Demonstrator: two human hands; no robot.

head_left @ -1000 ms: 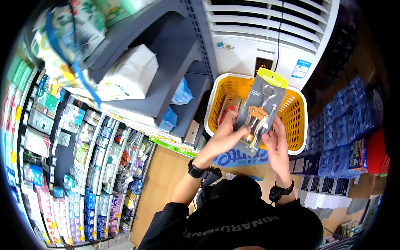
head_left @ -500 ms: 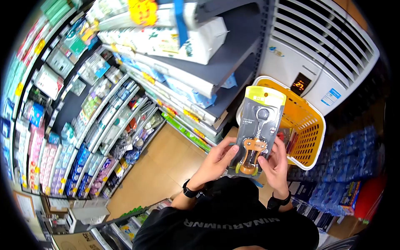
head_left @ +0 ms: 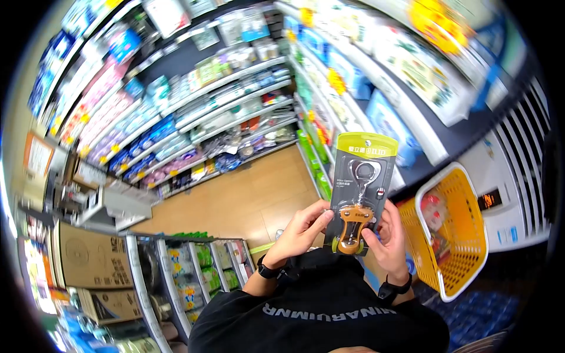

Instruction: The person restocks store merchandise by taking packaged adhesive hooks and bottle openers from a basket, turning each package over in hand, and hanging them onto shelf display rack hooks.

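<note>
Both hands hold a blister-packed corkscrew (head_left: 359, 194) on a grey card with a yellow-green top, upright in front of the chest. My left hand (head_left: 303, 229) grips its left edge near the bottom, thumb on the front. On the right edge, my right hand (head_left: 388, 238) is closed with its thumb against the lower front. Through the clear plastic a metal ring, a spiral and an orange-brown body show. To the right stands a yellow basket (head_left: 462, 235) with red and clear packages inside.
Stocked shelves (head_left: 229, 82) curve along the back left. Another shelf unit (head_left: 406, 100) stands at the upper right, beside a white slatted appliance (head_left: 518, 153). Cardboard boxes (head_left: 94, 253) and a low rack (head_left: 200, 265) are at the lower left. Wooden floor (head_left: 253, 194) shows between.
The view has swung left, so the basket and appliance now lie further right. The package, tilted over the basket a second ago, is now upright in front of the chest, still in both hands.
</note>
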